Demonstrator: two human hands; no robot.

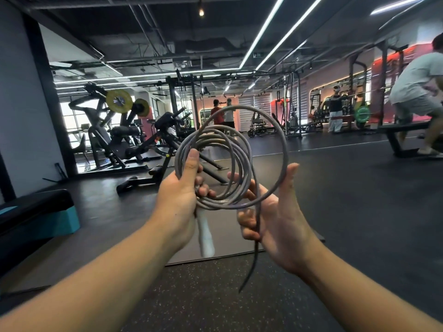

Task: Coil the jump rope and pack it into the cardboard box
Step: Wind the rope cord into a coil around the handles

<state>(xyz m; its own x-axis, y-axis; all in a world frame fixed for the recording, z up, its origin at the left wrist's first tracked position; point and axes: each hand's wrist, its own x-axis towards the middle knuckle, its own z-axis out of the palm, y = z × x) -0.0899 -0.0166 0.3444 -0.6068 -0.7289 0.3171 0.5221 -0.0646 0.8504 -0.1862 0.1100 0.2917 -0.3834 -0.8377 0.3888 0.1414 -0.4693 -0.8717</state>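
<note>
A grey jump rope (242, 152) is wound into several loops held up at chest height. My left hand (179, 200) grips the left side of the coil, thumb up on the strands, and a white handle (205, 233) hangs down below that fist. My right hand (275, 216) sits at the coil's lower right, fingers curled around the loose rope strand. One wider outer loop arcs up and over to it, and the free end (251, 267) dangles toward the floor. No cardboard box is in view.
I stand on dark rubber gym flooring with a grey mat (239, 168) ahead. A teal-and-black step platform (36, 216) sits at left, weight machines (115, 130) behind it. A person on a bench (417, 92) is at right, others far back.
</note>
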